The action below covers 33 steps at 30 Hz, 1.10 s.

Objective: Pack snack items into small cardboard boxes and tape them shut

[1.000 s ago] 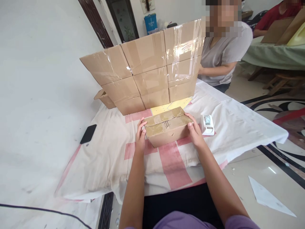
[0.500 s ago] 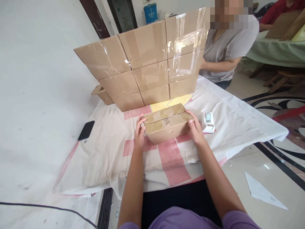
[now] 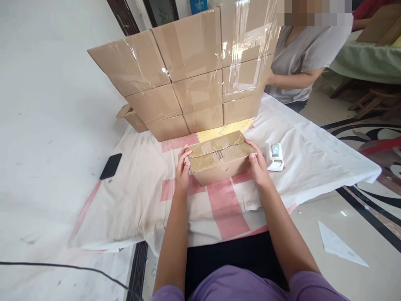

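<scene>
A small closed cardboard box (image 3: 224,161), with brown tape along its top seam, is between my two hands on the cloth. My left hand (image 3: 183,169) grips its left end, thumb at the near top corner. At the right end, my right hand (image 3: 258,165) holds on with the thumb near the top front corner. Just behind the box lies a yellow sheet (image 3: 213,133), partly hidden under a large panel of taped cardboard squares (image 3: 197,92). A white tape dispenser (image 3: 275,157) stands close to my right hand.
A black phone (image 3: 110,166) lies at the left on the checked tablecloth (image 3: 138,200). An open cardboard box (image 3: 133,118) sits behind the panel's left side. Another person (image 3: 300,71) is at the panel's right edge. White paper (image 3: 341,246) lies on the floor.
The view has shifted slightly, and the panel now looks a little larger and closer. Both hands keep the same grip on the small box, which stays in nearly the same place.
</scene>
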{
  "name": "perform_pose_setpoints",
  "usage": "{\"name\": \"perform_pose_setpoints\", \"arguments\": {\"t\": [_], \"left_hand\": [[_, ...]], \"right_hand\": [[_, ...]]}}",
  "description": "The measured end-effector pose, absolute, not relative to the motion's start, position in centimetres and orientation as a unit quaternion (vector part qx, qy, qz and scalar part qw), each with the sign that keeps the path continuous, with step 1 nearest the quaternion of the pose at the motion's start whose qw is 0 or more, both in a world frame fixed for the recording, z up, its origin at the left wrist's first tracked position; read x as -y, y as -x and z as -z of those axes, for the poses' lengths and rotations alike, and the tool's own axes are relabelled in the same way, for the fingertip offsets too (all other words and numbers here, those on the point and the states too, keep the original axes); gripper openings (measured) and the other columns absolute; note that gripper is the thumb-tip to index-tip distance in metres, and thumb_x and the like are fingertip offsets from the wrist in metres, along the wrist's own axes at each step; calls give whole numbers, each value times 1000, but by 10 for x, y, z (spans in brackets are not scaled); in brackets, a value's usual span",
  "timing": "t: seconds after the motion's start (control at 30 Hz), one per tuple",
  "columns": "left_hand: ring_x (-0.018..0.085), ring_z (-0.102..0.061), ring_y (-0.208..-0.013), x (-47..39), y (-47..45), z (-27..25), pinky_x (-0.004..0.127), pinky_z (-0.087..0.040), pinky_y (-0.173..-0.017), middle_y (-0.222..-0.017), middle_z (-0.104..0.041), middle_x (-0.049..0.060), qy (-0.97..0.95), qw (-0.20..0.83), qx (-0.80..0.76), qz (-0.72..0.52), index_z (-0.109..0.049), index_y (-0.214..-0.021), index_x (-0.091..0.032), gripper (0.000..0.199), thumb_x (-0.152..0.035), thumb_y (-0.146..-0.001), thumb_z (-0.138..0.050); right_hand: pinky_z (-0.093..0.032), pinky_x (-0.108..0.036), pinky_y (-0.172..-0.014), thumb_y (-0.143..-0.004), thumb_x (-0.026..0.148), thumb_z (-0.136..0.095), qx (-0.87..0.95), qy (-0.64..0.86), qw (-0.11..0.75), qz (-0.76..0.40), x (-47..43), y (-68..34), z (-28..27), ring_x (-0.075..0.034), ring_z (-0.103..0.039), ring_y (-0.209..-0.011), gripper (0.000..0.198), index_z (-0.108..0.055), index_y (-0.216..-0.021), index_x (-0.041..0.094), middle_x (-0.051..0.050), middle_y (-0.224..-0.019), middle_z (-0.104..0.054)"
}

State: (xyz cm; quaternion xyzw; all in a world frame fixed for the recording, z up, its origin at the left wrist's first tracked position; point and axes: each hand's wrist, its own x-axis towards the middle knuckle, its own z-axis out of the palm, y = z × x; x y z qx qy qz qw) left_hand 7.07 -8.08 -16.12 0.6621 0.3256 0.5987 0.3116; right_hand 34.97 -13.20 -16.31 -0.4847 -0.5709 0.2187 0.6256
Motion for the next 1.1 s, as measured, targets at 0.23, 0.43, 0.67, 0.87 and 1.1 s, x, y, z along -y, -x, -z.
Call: {"name": "perform_pose_setpoints", "arguments": {"t": [0.23,0.43,0.67,0.87,1.1], "left_hand": [[30,-30,-156,79,-70,166,51,-28,-126,-164,-39,7,-679,300,-298,-600,-62,-135,-33,55,-70,-98,-45],[37,-26,-157,81,-69,166,55,-32,-123,-167,-32,11,-721,258,-277,-580,-52,-143,-34,82,-86,-80,-54],[37,-18,-158,87,-72,157,58,-23,-125,-166,-27,13,-738,249,-307,-548,-45,-141,-32,80,-62,-76,-81],[40,-21,-154,85,-67,158,59,-24,-125,-153,-31,11,-744,179,-348,-541,-50,-131,-31,89,-69,-60,-87],[39,-25,-149,74,-60,152,59,-22,-124,-144,-34,11,-767,104,-367,-516,-52,-130,-29,89,-68,-58,-89]], "right_hand": [[-35,-46,-123,-101,64,-41,578,478,627,-211,131,-349,163,-29,-46,-145,58,-51,-146,28,-8,-151,-53],[-36,-47,-123,-100,70,-37,575,510,608,-198,132,-348,162,-31,-44,-146,64,-49,-147,28,-9,-153,-50],[-37,-48,-122,-103,63,-39,573,506,610,-209,134,-343,155,-30,-46,-144,56,-50,-147,30,-7,-151,-52],[-50,-52,-107,-103,48,-47,528,532,649,-131,154,-362,147,-31,-61,-125,34,-68,-123,30,-7,-127,-68],[-54,-37,-71,-89,44,-63,373,736,553,-115,160,-441,147,-24,-67,-83,24,-72,-94,22,-5,-90,-71]]}}
